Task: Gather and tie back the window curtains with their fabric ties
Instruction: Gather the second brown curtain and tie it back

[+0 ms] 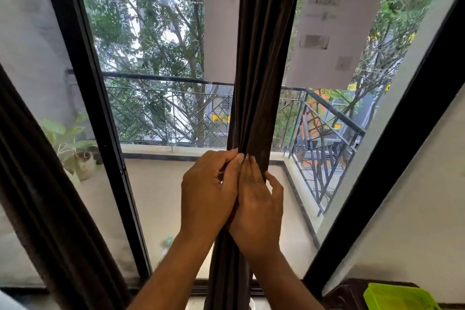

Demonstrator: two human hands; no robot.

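Curtain gathering – bundle held at mid-height

Curtain (261, 58) hangs as one dark, pleated column down the middle of the window (156, 58), in front of the glass and between two sheets of paper (334, 30) stuck to it. The step in hand appears to be gathering: the folds are already drawn together, and both hands meet on the bundle at about rail level. No fabric tie can be made out – it may be hidden under the hands, or not yet picked up.

Left hand (208, 196) lies against the left side of the bundle, fingers curled, thumb and fingertips pinching the front pleats. Right hand (256, 211) wraps the bundle from the right; its fingers (275, 184) curl round the far edge, nearly closed on the cloth. The two hands touch along their inner edges.

Next move, as a judgement: one hand must hold the bundle compressed while the other finds the tie and passes it round. Loosening both risks the pleats spreading.

A second curtain (37, 184) hangs at far left.
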